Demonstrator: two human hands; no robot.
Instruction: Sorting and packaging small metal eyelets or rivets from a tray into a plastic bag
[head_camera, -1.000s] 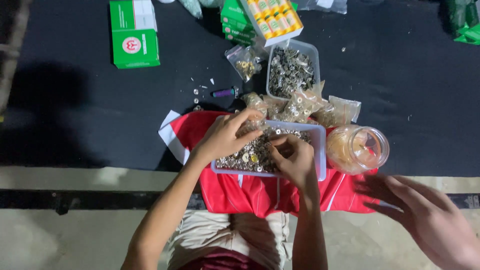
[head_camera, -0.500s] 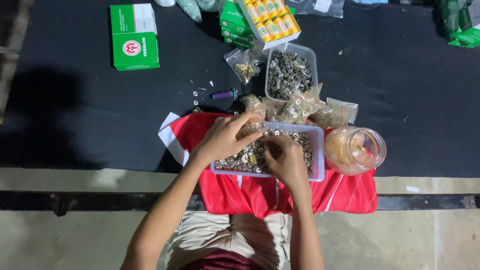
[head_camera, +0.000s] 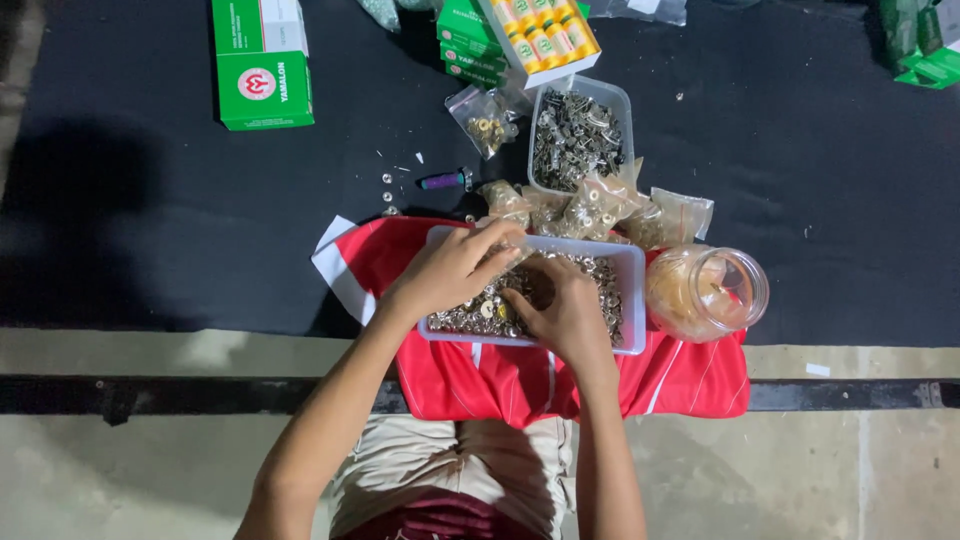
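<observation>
Both my hands are down in the clear plastic tray (head_camera: 634, 300) that sits on the folded red cloth (head_camera: 690, 375) at the table's near edge. The tray is full of small metal rings (head_camera: 606, 283), silver with a few brass ones among them. My left hand (head_camera: 450, 270) lies over the tray's left half, fingers curled down onto the pile. My right hand (head_camera: 565, 310) rests on the middle of the heap, fingers bent toward the left hand, tips nearly meeting it. I cannot tell whether either hand has pinched a ring or only presses on the pile; the fingertips are hidden among the pieces.

Just right of the tray a clear jar (head_camera: 708, 293) lies tilted on the cloth, with pale contents inside. Behind the tray small plastic bags (head_camera: 600, 205) of fittings crowd together, touching its far wall. Beyond them stands a second clear tub (head_camera: 580, 125) of darker metal parts. A little purple tool (head_camera: 442, 181) lies on the black table (head_camera: 150, 220) to the left of the bags, with a few loose bits scattered near it. A green box (head_camera: 262, 65) sits well apart at the far left, and an open box of yellow spools (head_camera: 540, 35) lies behind the tub.
</observation>
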